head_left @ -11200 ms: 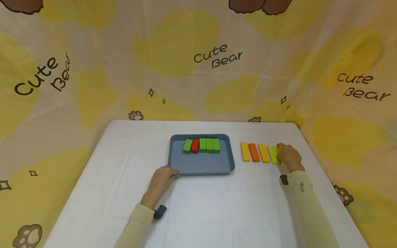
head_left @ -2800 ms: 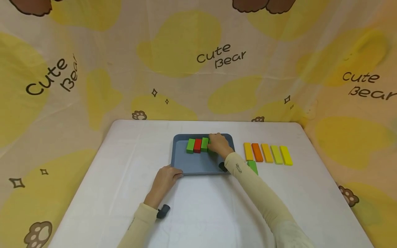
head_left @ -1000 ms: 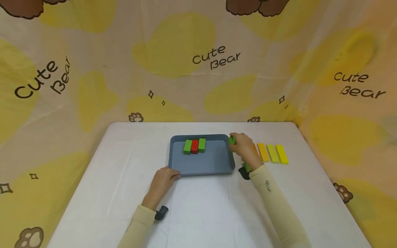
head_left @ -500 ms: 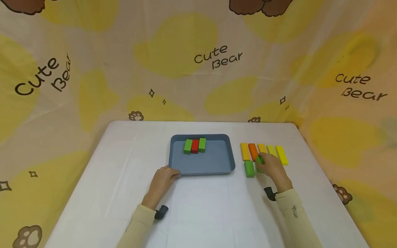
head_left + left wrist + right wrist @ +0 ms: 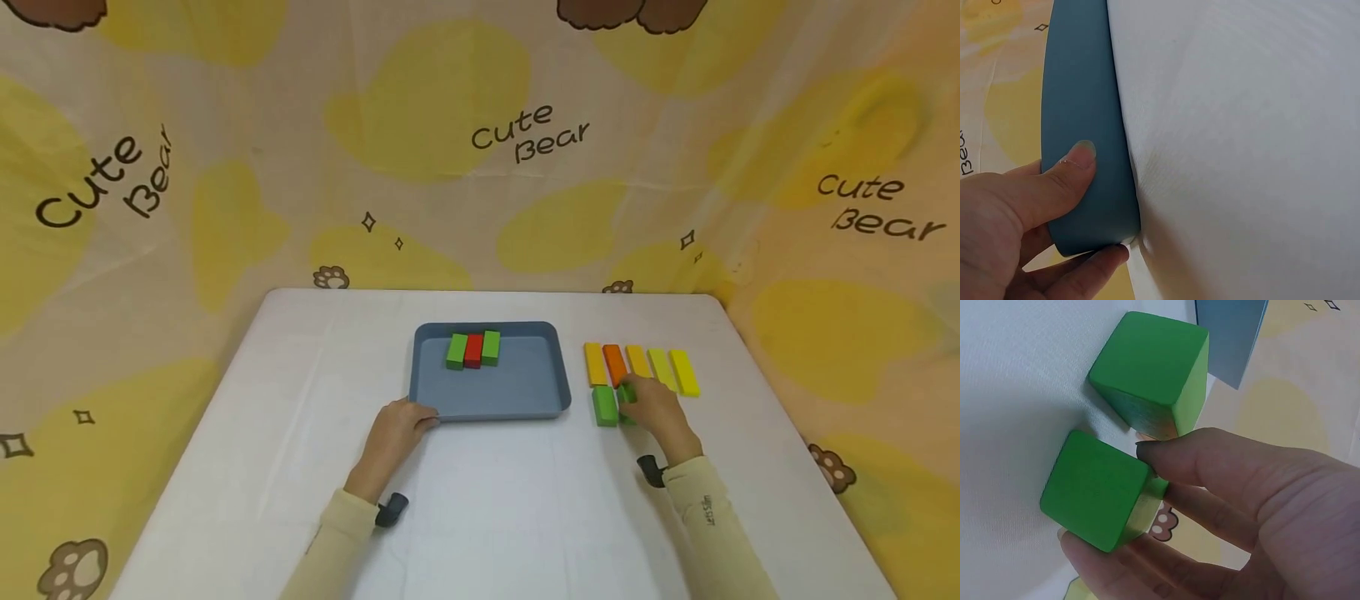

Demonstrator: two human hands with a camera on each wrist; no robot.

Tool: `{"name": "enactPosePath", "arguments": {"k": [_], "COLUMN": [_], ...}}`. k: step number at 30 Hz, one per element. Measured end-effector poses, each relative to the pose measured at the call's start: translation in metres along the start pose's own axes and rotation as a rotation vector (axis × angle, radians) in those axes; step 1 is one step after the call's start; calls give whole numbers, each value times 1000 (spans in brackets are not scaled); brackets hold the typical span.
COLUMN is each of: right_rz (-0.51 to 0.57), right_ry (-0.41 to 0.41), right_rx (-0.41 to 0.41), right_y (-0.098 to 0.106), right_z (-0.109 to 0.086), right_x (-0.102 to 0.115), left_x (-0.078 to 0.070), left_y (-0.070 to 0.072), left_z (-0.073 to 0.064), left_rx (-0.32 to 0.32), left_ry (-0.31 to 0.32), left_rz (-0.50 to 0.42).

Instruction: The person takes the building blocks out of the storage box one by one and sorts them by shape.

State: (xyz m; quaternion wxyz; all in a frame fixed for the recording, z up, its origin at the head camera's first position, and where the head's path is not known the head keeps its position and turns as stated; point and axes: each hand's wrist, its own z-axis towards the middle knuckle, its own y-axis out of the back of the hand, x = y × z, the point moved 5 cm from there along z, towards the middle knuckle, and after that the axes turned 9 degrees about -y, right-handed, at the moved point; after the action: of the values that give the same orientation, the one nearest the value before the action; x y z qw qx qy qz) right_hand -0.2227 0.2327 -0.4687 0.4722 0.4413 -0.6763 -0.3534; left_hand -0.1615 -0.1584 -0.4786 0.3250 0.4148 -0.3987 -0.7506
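Note:
My left hand (image 5: 393, 437) holds the near left corner of the blue-grey tray (image 5: 495, 408). In the left wrist view its thumb (image 5: 1079, 162) lies against the tray's outer wall (image 5: 1085, 81), with other fingers round the corner. In the tray, a red block (image 5: 473, 351) sits between two green blocks, one on the left (image 5: 457, 352) and one on the right (image 5: 491, 347). To the right of the tray, my right hand (image 5: 660, 412) pinches a green block (image 5: 1094, 490) between thumb and fingers, at the tabletop. Another green block (image 5: 604, 406) stands close on its left, with a narrow gap.
Behind the right hand lies a row of long blocks: yellow-orange (image 5: 595, 364), orange (image 5: 614, 365), another yellow-orange block (image 5: 637, 360), lime (image 5: 662, 367) and yellow (image 5: 684, 372). A white cloth covers the table (image 5: 480, 508). A patterned curtain (image 5: 435, 108) surrounds its back and sides.
Two green blocks have come out of the tray, carried right by my right hand to the near side of the long-block row. My left hand has stayed at the tray's corner.

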Motion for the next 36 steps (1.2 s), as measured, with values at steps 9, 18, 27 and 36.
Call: {"name": "enactPosePath", "arguments": {"k": [9,18,27,36], "right_rz": [-10,-13,-44,-33], "right_ry": [13,-1,6,104], "right_rx": [-20,-6,-57,-110], "right_y": [-1,0,26,36], "right_z": [-1,-2,-1,17], "right_x": [0,0,17,76], "left_x": [0,1,-1,1], "left_y": [-1,-1,-1,-1], "left_z": [0,0,1,0], "left_rx": [-4,3,4,6], "left_ry": [-5,-4,-7,2], "left_rz": [3,0,-5,-23]}}
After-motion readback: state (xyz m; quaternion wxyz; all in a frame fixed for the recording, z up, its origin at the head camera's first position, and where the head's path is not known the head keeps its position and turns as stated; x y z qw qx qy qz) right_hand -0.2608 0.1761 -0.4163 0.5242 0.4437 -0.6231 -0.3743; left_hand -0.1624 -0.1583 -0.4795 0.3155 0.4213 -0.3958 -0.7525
